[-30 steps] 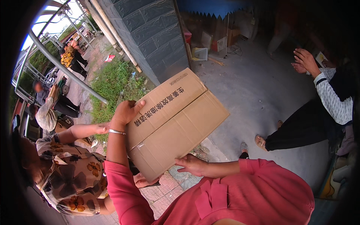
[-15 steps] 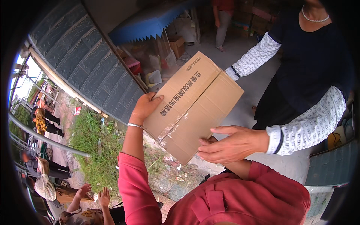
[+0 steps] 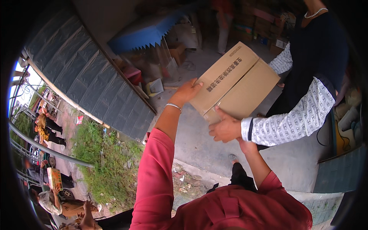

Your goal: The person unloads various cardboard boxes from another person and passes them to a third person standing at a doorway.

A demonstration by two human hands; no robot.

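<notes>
A closed brown cardboard box (image 3: 253, 90) with dark print and a tape-sealed seam is held tilted in front of me. At its left edge, my left hand (image 3: 188, 91) grips it, thumb on the upper face. My right hand (image 3: 248, 147) is at the box's near lower corner, mostly behind a co-worker's hand; its fingers are hidden. The co-worker's hand (image 3: 227, 126) is on the near end of the box, thumb on top. The co-worker's other arm, in a white patterned sleeve (image 3: 283, 61), reaches to the far right side, its hand hidden behind the box.
The co-worker in dark clothes (image 3: 320, 50) stands at right. Left are a grey tiled panel (image 3: 88, 73) and weeds (image 3: 103, 165). Behind the box are a blue canopy (image 3: 143, 34), stacked cartons (image 3: 262, 27) and another person (image 3: 224, 23). More people stand far left, one with a carton (image 3: 55, 178).
The box and my hands have moved away from me and to the right, toward the co-worker. The co-worker's near hand has closed onto the box's near end.
</notes>
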